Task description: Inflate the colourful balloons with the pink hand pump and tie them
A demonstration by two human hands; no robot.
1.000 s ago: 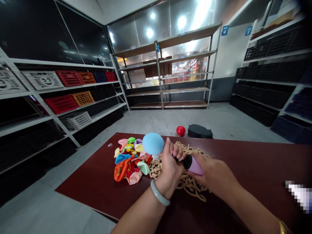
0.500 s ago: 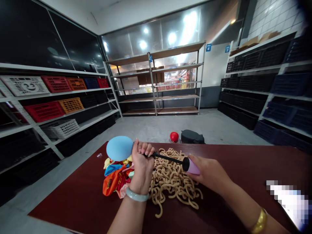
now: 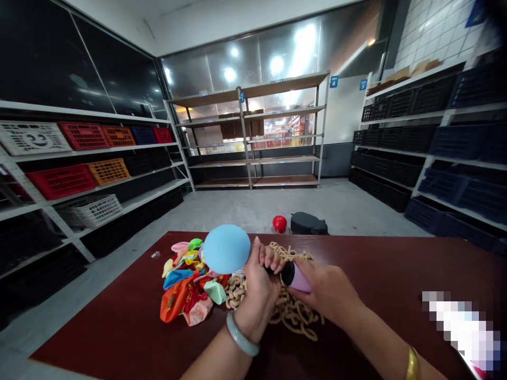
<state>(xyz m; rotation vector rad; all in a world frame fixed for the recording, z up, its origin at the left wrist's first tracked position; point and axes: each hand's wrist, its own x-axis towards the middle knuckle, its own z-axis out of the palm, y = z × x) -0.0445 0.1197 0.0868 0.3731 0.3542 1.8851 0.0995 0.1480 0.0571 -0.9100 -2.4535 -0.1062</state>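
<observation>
My left hand [image 3: 263,272] is closed round the neck of an inflated light-blue balloon [image 3: 226,249] and the black end of a hand balloon pump; the fingers hide where the two meet. My right hand [image 3: 330,287] grips the purple barrel of the balloon pump [image 3: 300,278]. Its black end cap comes almost up against my left fingers. Below my hands lies a heap of tan, curled, rope-like pieces [image 3: 295,316] whose kind I cannot make out. Left of it, a pile of limp balloons [image 3: 178,290] in several colours rests on the table.
The dark red table [image 3: 119,316] holds a blurred-out bright object [image 3: 461,330] at the right. Beyond the far edge, a red ball-like thing [image 3: 279,224] and a dark grey object [image 3: 309,224] show. Shelves with crates [image 3: 61,181] line the left; a metal rack [image 3: 249,140] stands behind.
My left hand and the balloon have moved right toward my right hand, so the pump's black rod no longer shows. The balloon looks a little fuller. More limp balloons are uncovered.
</observation>
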